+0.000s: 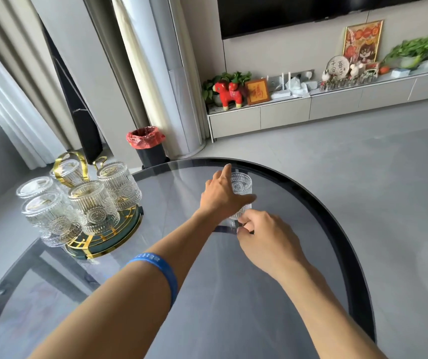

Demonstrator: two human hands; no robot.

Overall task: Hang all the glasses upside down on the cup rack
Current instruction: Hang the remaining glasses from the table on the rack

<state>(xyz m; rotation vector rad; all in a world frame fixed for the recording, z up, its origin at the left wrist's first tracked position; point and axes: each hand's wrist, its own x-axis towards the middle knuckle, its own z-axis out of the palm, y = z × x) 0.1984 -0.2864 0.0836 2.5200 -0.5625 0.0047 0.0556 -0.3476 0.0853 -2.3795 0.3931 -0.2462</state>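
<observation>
A clear embossed glass stands upright on the round glass table, near its far edge. My left hand wraps around the glass's left side, index finger raised past the rim. My right hand pinches the glass's base from the near side. The cup rack, dark green with gold trim and a gold handle, sits at the table's left. Several matching glasses hang upside down on it.
A black bin with a red liner stands on the floor beyond the table. A low TV cabinet with ornaments runs along the far wall. Curtains hang at the left. Grey floor lies to the right of the table.
</observation>
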